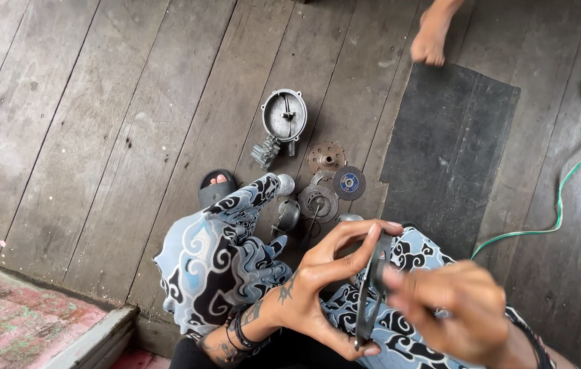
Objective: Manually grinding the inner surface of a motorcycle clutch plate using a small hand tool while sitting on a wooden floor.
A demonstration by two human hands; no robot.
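My left hand grips a thin dark metal disc edge-on, thumb at its bottom edge and fingers curled over its top. My right hand, blurred, pinches the same disc from the right side. Both hands hover over my knees, which are covered in blue, white and black patterned cloth. On the wooden floor just beyond the knees lie several machine parts: a round grey metal housing, a rusty perforated disc, a small cutting disc with a blue centre and a round metal plate.
A dark rubber mat lies to the right of the parts. A green cable snakes along the right side. Another person's bare foot rests at the top. My sandalled foot shows by the knee. A painted concrete step is lower left.
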